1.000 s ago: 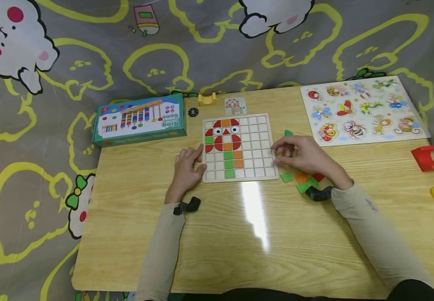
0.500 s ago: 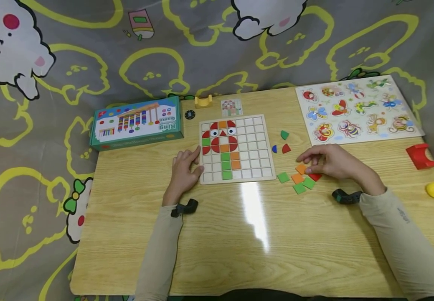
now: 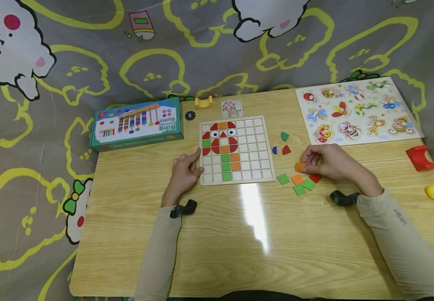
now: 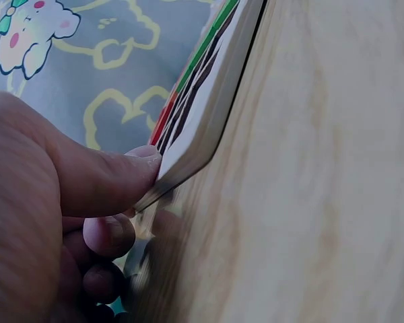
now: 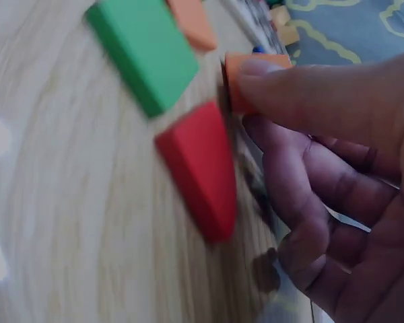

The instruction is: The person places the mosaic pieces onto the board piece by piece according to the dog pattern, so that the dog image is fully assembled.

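My right hand (image 3: 327,161) pinches an orange square tile (image 3: 299,167) between thumb and fingers; the right wrist view shows the thumb lying across this tile (image 5: 237,91). Close by are a red tile (image 5: 203,171) and a green tile (image 5: 145,50). A square wooden grid board (image 3: 254,179) stands in the middle of the table, its left part partly filled with red, orange and green pieces and two eye pieces. Against its left edge rests my left hand (image 3: 184,173), thumb and forefinger touching the side. The left wrist view shows that thumb at the board's corner (image 4: 188,161).
Loose pieces lie right of the board, among them a blue one (image 3: 275,150) and a green one (image 3: 285,136). A small picture card (image 3: 232,108), a yellow stand (image 3: 203,103) and a boxed game (image 3: 138,123) sit behind. An insect puzzle board (image 3: 359,110) lies back right.
My right hand has moved from the board's right edge out to the loose pieces and taken hold of an orange tile. The left hand stays at the board's left edge.
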A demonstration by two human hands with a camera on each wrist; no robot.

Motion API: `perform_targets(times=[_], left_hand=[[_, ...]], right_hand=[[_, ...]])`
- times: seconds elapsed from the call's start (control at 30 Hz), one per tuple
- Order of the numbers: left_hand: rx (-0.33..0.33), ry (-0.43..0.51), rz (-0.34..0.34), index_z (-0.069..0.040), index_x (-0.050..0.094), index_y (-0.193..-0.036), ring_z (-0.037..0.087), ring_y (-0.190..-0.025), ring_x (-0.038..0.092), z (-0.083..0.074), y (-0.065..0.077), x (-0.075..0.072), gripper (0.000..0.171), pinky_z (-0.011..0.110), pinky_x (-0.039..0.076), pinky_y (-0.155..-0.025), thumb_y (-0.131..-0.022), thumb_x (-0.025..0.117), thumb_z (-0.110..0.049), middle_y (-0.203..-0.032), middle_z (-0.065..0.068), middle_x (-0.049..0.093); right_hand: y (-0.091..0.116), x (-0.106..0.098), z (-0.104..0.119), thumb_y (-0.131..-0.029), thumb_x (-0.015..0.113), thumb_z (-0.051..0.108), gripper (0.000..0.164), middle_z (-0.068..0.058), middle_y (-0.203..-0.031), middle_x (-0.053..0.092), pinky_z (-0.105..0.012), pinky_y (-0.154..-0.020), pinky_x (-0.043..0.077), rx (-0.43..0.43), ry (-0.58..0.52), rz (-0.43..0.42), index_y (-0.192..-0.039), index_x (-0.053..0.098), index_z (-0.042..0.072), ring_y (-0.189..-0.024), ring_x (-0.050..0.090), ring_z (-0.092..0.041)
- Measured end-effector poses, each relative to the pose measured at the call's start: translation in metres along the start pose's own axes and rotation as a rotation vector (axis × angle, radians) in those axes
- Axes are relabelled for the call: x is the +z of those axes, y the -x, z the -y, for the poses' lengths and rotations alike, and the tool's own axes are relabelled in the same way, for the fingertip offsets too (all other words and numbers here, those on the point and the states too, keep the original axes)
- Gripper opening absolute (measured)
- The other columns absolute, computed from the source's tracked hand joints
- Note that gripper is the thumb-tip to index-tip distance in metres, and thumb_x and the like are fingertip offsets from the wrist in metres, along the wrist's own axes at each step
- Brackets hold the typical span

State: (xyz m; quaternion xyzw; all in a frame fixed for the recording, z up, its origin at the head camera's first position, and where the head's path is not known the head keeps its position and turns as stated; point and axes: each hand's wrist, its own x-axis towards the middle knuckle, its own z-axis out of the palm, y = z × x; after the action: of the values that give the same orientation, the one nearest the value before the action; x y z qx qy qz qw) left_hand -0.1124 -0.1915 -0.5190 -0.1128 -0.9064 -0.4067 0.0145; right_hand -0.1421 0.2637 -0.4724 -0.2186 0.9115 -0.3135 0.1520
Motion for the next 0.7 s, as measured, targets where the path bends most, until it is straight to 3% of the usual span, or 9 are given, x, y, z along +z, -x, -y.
perform_targets(times=[0.2,0.3,0.4,0.57,0.7], left_hand=[[-0.011,-0.014,0.006,-0.012,0.048,-0.147,0.017,-0.066,0.032,0.001,0.000,0.000,0.061,0.033,0.020,-0.076,-0.090,0.069,-0.019,-0.061,-0.001,0.044],[-0.013,-0.021,0.005,-0.012,0.048,-0.147,0.017,-0.065,0.033,0.001,0.000,0.000,0.061,0.033,0.020,-0.076,-0.090,0.069,-0.019,-0.061,0.000,0.044],[-0.018,-0.020,0.005,-0.012,0.047,-0.147,0.017,-0.065,0.033,0.001,0.000,0.000,0.061,0.034,0.020,-0.076,-0.090,0.070,-0.019,-0.061,0.000,0.044],[-0.025,-0.026,0.007,-0.013,0.047,-0.147,0.018,-0.065,0.033,0.001,0.000,-0.001,0.062,0.034,0.020,-0.076,-0.089,0.070,-0.018,-0.062,0.000,0.045],[-0.023,-0.027,0.002,-0.013,0.048,-0.146,0.018,-0.065,0.033,0.000,-0.001,-0.001,0.062,0.033,0.020,-0.075,-0.089,0.070,-0.019,-0.063,0.000,0.045]], right_hand=[[-0.009,0.001,0.009,-0.086,0.077,0.023,0.020,-0.004,-0.083,0.063,-0.023,-0.061,0.046,0.049,-0.199,-0.033,-0.103,0.069,0.014,-0.069,0.058,-0.017],[-0.018,0.006,0.019,-0.092,0.070,0.020,0.024,-0.009,-0.085,0.062,-0.025,-0.061,0.045,0.021,-0.313,-0.065,-0.115,0.068,0.013,-0.069,0.057,-0.024],[-0.031,0.014,0.032,-0.093,0.069,0.022,0.026,-0.011,-0.088,0.063,-0.025,-0.061,0.045,0.011,-0.382,-0.091,-0.117,0.068,0.013,-0.071,0.057,-0.028],[-0.060,0.035,0.052,-0.085,0.077,0.023,0.032,-0.010,-0.092,0.068,-0.023,-0.065,0.050,0.012,-0.431,-0.118,-0.114,0.069,0.012,-0.076,0.063,-0.024],[-0.075,0.047,0.077,-0.083,0.079,0.014,0.032,-0.011,-0.093,0.068,-0.021,-0.067,0.050,-0.025,-0.401,-0.113,-0.112,0.069,0.006,-0.078,0.064,-0.023]])
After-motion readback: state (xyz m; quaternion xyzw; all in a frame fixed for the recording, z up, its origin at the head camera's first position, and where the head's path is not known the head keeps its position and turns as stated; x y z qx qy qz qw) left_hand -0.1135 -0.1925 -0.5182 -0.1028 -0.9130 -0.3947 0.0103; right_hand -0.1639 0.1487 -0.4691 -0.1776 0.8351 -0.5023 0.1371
